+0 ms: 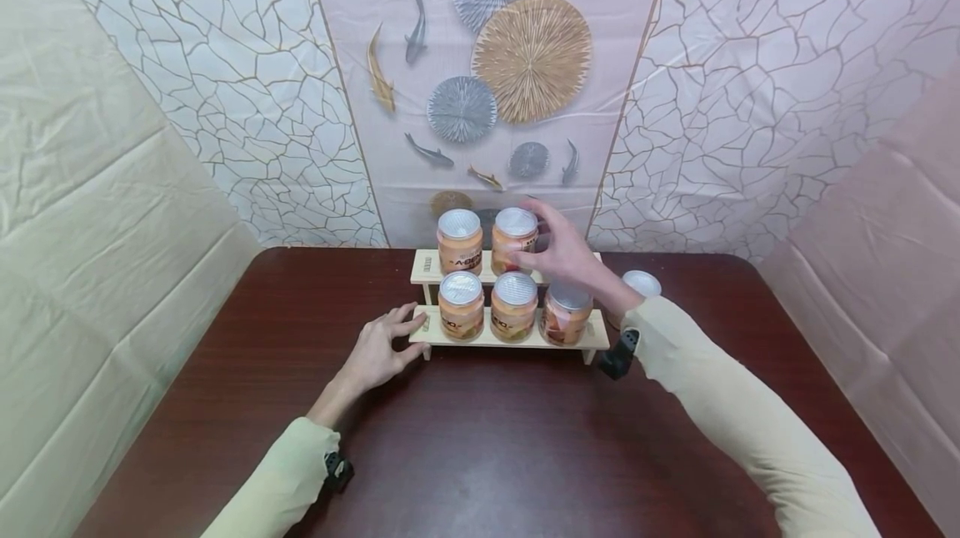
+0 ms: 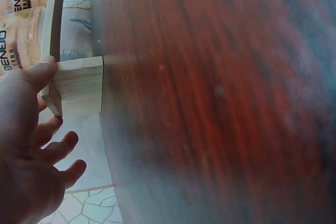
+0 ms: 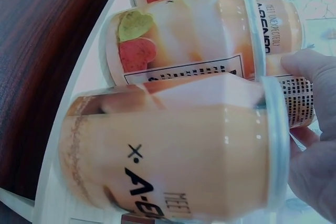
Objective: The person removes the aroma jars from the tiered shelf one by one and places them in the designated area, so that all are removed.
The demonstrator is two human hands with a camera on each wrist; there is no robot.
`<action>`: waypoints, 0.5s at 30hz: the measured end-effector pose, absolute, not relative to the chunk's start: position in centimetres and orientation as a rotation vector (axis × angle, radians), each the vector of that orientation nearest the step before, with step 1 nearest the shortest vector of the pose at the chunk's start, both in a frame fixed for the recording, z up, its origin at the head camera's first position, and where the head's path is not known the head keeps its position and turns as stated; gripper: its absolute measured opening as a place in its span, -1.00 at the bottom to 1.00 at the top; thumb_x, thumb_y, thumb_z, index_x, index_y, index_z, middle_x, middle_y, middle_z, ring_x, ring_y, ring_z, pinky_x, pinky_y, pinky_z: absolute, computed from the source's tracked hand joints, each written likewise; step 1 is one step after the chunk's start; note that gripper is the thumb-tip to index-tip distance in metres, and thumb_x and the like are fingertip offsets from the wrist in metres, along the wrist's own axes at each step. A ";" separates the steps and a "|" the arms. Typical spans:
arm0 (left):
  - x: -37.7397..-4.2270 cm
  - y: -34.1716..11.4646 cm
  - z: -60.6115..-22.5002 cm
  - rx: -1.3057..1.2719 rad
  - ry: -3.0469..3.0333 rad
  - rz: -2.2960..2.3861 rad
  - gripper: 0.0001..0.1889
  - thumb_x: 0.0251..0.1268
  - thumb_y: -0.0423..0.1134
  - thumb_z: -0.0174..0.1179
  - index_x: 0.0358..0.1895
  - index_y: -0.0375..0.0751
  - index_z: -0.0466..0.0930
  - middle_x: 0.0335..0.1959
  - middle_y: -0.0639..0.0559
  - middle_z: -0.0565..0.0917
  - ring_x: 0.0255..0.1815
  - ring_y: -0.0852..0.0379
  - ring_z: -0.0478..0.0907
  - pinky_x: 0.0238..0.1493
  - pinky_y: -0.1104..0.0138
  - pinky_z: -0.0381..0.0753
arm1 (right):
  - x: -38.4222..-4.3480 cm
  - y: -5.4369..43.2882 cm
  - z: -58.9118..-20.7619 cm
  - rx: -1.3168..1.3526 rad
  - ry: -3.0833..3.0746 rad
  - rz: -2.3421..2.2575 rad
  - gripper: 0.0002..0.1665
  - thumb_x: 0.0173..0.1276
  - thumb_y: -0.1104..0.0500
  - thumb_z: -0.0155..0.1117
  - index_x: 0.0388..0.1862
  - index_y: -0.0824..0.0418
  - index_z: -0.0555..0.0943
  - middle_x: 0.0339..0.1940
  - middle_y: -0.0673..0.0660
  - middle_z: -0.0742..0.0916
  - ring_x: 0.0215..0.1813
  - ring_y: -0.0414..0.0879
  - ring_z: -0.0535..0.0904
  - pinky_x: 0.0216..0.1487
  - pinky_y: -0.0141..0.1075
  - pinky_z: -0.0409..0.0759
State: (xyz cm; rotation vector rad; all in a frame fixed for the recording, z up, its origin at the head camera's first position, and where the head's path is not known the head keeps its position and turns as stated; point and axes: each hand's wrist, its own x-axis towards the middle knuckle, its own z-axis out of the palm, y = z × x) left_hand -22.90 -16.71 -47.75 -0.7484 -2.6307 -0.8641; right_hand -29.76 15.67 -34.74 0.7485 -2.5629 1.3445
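Observation:
A two-tier wooden rack has a lower board [image 1: 598, 328] and an upper board [image 1: 427, 268]. My left hand [image 1: 378, 346] holds the lower board's left end, thumb [image 2: 43, 72] at its front edge and fingers round the corner. On the upper tier, my right hand [image 1: 566, 253] grips an orange-labelled jar [image 1: 504, 248] with a silver lid, thumb in front and fingers behind. A matching jar [image 1: 459, 254] stands to its left. Three more jars line the lower tier: left [image 1: 461, 309], middle [image 1: 513, 313] and right [image 1: 564, 321], the last partly covered by my right forearm.
Behind my right wrist, another silver-lidded jar [image 1: 642, 282] stands on the dark wooden table [image 1: 480, 455], mostly hidden. Patterned cloth [image 1: 262, 104] hangs along the table's back edge, and pale panels [image 1: 82, 213] enclose both sides.

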 end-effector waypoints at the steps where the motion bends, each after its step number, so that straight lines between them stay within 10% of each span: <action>1: -22.9 -16.7 -47.8 -0.748 -2.629 -0.866 -0.50 0.19 -0.20 0.45 0.20 -0.31 0.64 0.29 -0.37 0.50 0.25 -0.38 0.47 0.19 -0.19 0.43 | -29.8 15.7 -34.7 0.747 -2.564 1.362 -0.07 0.13 0.30 0.55 0.46 0.25 0.31 0.17 0.27 0.60 0.05 0.21 0.60 -0.04 -0.02 0.61; 15: -22.8 -16.7 -47.7 -0.742 -2.637 -0.890 -0.49 0.19 -0.20 0.45 0.20 -0.30 0.64 0.30 -0.37 0.49 0.27 -0.39 0.44 0.19 -0.18 0.43 | -29.7 17.0 -33.5 0.713 -2.516 1.461 -0.07 0.13 0.38 0.53 0.46 0.28 0.31 0.22 0.31 0.53 0.02 0.25 0.60 -0.08 -0.01 0.65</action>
